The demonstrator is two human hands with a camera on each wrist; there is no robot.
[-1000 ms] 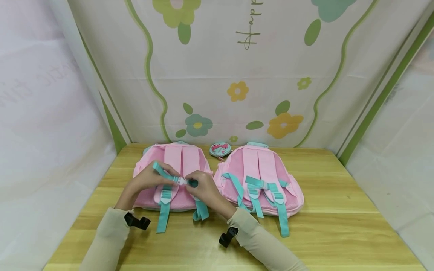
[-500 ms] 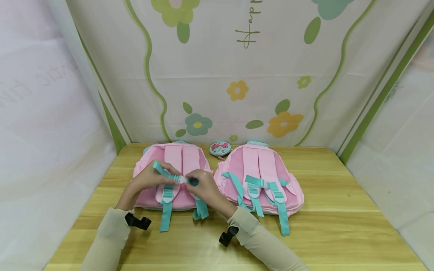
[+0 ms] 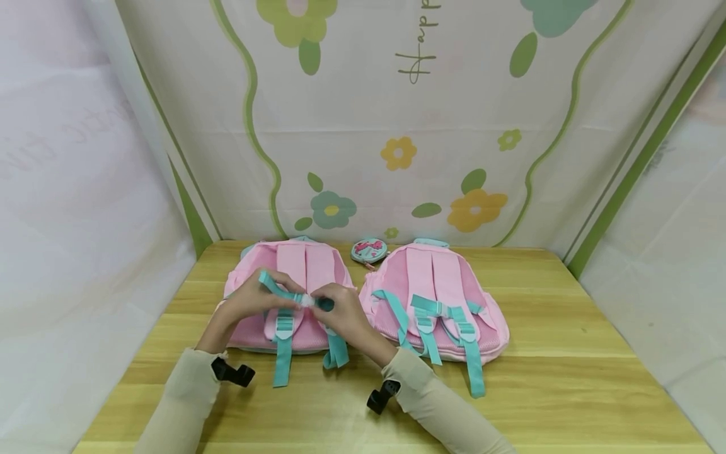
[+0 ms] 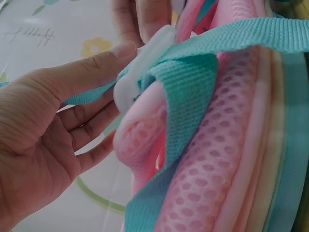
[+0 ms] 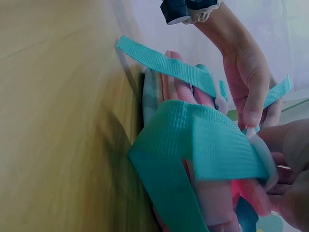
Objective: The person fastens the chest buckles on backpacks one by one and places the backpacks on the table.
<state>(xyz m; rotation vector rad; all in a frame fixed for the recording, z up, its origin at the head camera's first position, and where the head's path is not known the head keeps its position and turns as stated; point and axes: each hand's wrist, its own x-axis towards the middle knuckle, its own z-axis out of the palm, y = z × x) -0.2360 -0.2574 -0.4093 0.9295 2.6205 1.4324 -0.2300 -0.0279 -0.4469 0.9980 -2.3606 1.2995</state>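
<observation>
In the head view, a pink backpack (image 3: 321, 261) lies on the left with its shoulder straps upward. Over it, my left hand (image 3: 255, 295) pinches one side of a small white buckle (image 3: 307, 301) on a teal strap (image 3: 275, 287), whose loose end sticks up past the thumb. My right hand (image 3: 342, 310) pinches the buckle's other side, a teal loop curling at its fingers. The two buckle sides meet between the fingertips, which partly hide them. In the left wrist view, a white strap adjuster (image 4: 145, 65) and padded pink strap sit in front of the left fingers.
A second pink backpack (image 3: 448, 271) lies to the right, its teal chest strap (image 3: 437, 307) joined across. A round turquoise pouch (image 3: 369, 250) sits between the backpacks at the back. Teal strap ends (image 3: 282, 362) hang onto the wooden table (image 3: 544, 403). A printed cloth wall (image 3: 351, 101) stands behind.
The left backpack's hanging strap end and its adjuster have shifted a little to the right. Both hands stay at the buckle, the left one slightly further right.
</observation>
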